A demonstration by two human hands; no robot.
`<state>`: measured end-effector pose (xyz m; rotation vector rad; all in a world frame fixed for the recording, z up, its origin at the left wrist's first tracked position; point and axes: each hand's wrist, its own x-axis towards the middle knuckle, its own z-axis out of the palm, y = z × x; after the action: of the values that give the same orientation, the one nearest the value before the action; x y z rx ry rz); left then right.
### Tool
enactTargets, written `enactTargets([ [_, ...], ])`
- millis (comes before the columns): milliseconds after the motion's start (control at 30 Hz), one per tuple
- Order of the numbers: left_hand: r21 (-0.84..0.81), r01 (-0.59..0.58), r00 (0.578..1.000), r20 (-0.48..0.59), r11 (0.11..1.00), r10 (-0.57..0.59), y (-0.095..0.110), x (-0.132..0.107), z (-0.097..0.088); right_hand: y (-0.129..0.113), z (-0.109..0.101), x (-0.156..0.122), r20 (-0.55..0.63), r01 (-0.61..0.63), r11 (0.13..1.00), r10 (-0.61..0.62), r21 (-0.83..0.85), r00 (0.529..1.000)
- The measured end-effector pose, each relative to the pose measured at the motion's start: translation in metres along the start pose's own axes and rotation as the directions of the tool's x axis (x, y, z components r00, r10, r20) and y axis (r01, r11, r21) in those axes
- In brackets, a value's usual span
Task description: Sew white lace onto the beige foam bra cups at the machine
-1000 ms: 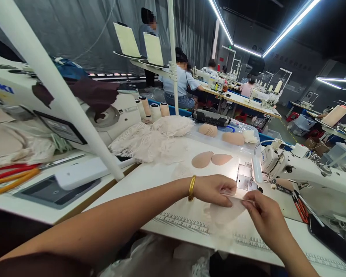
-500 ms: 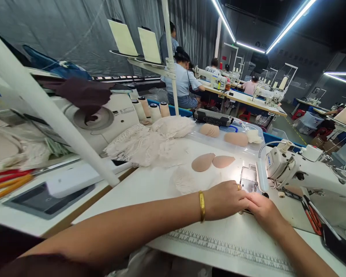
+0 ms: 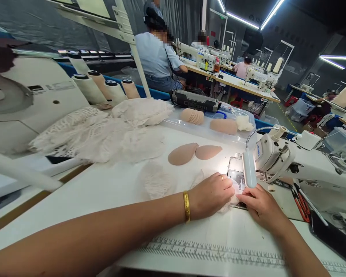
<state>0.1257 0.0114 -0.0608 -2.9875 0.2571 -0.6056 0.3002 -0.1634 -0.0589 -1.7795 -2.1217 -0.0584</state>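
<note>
- Left hand [image 3: 212, 195]: palm down, fingers bent over sheer pale fabric [image 3: 234, 200]; cannot tell whether this grip is closed on it or only pressing
- Right hand [image 3: 261, 204]: fingertips at the right edge of the same fabric, just beside the left fingers; whether this grip pinches the edge, cannot tell
- Fabric location: on the table [image 3: 103, 192], by the lit metal plate [image 3: 235, 176] of the sewing machine [image 3: 311, 161], partly hidden by the hands
- Lamp [image 3: 249, 169] on a bent neck, above the right fingers
- Two beige teardrop pieces [image 3: 183, 154], touching, beyond the left hand
- Separate sheer piece [image 3: 157, 181], flat, beyond the left forearm
- Heap of white lace [image 3: 118, 134], farther left
- Ruler strip [image 3: 213, 252] along the near edge
- Orange-handled scissors [image 3: 301, 204], right of the right hand
</note>
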Motion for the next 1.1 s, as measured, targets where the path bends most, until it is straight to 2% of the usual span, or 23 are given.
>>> enactTargets([
  [333,-0.046,0.093,0.995,0.038,0.995,-0.091,0.006,0.003,0.000,-0.002,-0.003,0.001,-0.004,-0.009,0.998,0.009,0.066,1.000],
  [467,-0.094,0.094,0.996,0.011,0.991,-0.094,0.005,0.000,0.007,-0.002,-0.002,0.000,-0.008,-0.029,0.996,0.030,0.088,1.000],
  [633,-0.144,0.053,0.994,-0.084,0.988,-0.066,0.001,-0.001,0.018,0.000,0.004,0.001,-0.055,-0.066,0.995,0.070,0.072,0.996],
  [867,-0.135,-0.045,0.996,-0.087,0.990,0.033,-0.016,0.010,0.013,0.003,0.012,0.001,-0.117,-0.100,0.993,0.093,-0.058,0.989],
  [1100,-0.279,-0.167,0.985,-0.092,0.945,0.147,-0.041,0.027,0.028,0.006,0.016,0.001,-0.151,-0.148,0.982,0.131,-0.113,0.980],
])
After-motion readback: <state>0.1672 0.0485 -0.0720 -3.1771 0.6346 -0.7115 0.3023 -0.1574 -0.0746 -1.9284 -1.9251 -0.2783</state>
